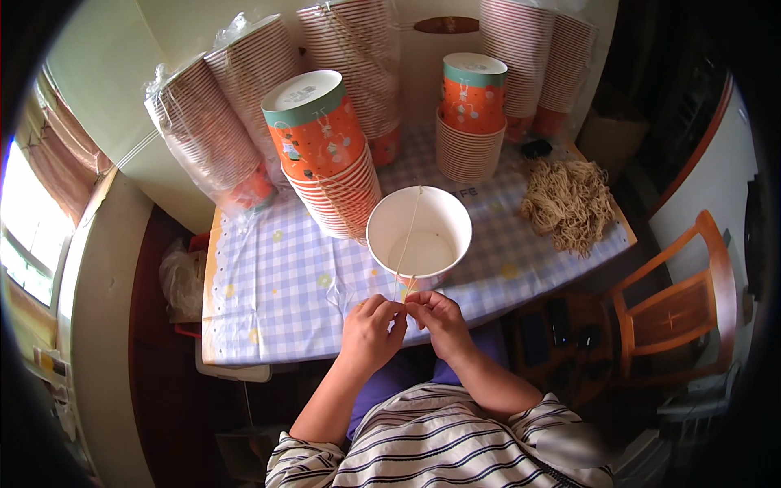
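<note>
A large white paper bucket point(381, 218) stands mouth up near the table's front edge. A thin beige string point(411, 224) runs from its far rim across the opening to my fingers at the near side. My left hand point(373, 329) pinches the string with thumb and forefinger. Close against it, my right hand point(439, 320) is closed in a pinch on the string too. Both hands are just in front of the bucket's near rim. Whether the string is knotted there is too small to tell.
Left of the bucket stands a stack of orange-and-green paper buckets point(313, 134), upside down, with strings hanging on it. A shorter stack point(470, 106) is behind. Wrapped stacks point(203, 122) line the wall. A heap of beige string point(569, 203) lies right; a wooden chair point(671, 313) stands beyond.
</note>
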The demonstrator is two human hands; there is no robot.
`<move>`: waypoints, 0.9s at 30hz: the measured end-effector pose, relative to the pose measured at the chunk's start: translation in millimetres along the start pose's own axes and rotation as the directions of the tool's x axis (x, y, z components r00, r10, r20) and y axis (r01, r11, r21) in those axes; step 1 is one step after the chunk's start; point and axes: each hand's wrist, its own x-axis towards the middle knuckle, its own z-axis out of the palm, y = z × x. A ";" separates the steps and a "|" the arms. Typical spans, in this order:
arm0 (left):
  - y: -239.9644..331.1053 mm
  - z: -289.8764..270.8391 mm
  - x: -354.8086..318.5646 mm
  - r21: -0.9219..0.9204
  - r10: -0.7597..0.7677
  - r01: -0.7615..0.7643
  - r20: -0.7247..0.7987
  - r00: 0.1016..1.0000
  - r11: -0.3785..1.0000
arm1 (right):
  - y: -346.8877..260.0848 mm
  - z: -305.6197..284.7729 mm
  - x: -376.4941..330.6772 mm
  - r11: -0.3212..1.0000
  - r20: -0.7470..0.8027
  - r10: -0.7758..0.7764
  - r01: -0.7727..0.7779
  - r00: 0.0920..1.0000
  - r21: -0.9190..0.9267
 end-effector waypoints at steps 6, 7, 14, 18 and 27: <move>-1.5 1.2 -1.9 0.029 0.020 -0.019 -0.017 1.000 0.999 | 3.1 2.1 -0.3 1.000 -0.053 -0.007 0.007 0.999 -0.001; -2.1 1.8 -2.3 0.020 0.032 -0.031 -0.018 0.999 0.999 | 3.1 2.9 0.0 1.000 -0.046 -0.023 0.023 0.999 -0.002; 3.5 -0.5 -1.2 0.018 0.021 -0.020 -0.029 0.999 1.000 | -1.2 4.8 -0.6 0.997 -0.076 -0.004 0.010 0.997 0.075; 4.0 -1.9 0.8 -0.003 0.060 -0.060 -0.011 0.998 0.998 | -7.2 9.7 3.3 0.977 -0.095 0.004 0.017 0.995 0.214; 3.1 -1.0 0.0 0.011 0.063 -0.063 -0.042 0.997 0.998 | -1.0 3.3 0.3 0.990 -0.041 0.044 -0.038 0.998 0.136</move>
